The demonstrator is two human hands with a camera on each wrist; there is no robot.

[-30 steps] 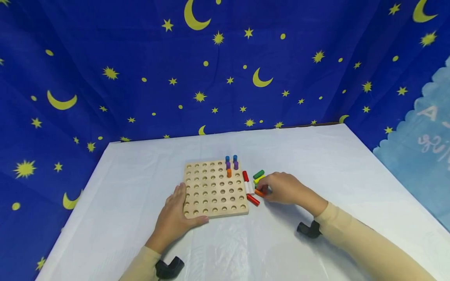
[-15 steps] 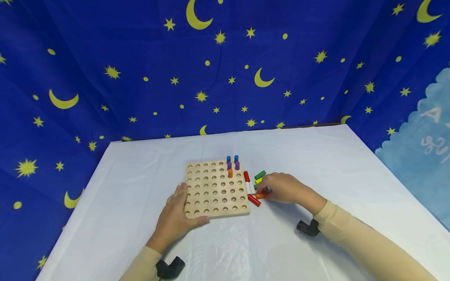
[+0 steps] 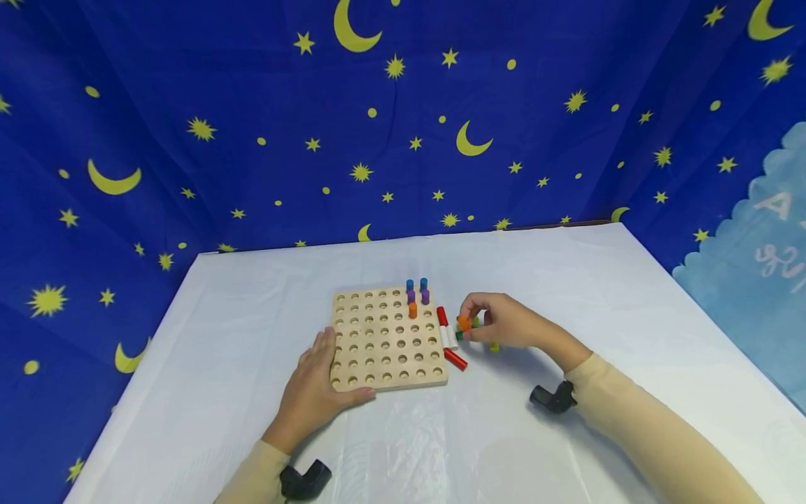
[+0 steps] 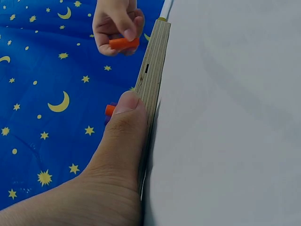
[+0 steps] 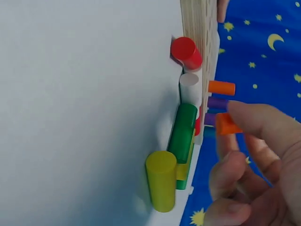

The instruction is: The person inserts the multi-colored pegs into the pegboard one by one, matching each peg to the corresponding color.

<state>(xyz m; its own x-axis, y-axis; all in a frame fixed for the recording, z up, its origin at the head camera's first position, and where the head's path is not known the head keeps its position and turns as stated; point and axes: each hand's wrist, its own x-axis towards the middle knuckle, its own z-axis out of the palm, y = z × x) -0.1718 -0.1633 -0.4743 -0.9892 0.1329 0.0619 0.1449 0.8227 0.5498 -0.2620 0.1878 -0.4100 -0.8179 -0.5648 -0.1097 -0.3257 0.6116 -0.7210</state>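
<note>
In the head view, my left hand [image 3: 313,388] rests against the near left corner of a wooden pegboard [image 3: 371,336]. Its fingers lie along the left edge and its thumb along the near edge. My right hand [image 3: 504,320] pinches an orange peg [image 5: 228,124] between thumb and fingertips, just right of the board. The left wrist view also shows this orange peg [image 4: 123,44] raised in the fingers. Another orange peg [image 3: 412,310], two purple pegs [image 3: 425,297] and two blue pegs [image 3: 410,285] stand in holes at the board's far right.
Beside the board's right edge lie red pegs [image 3: 455,360] and white pegs [image 3: 448,337]. Below the right hand are a green peg [image 5: 182,134] and a yellow peg [image 5: 161,181], with more of both colours partly hidden. A star-patterned blue cloth [image 3: 403,175] hangs behind the white table [image 3: 271,280].
My right hand has picked up the orange peg from the loose pegs and lifted it slightly away from me. A yellow peg now shows beneath that hand. My left hand has stayed put.
</note>
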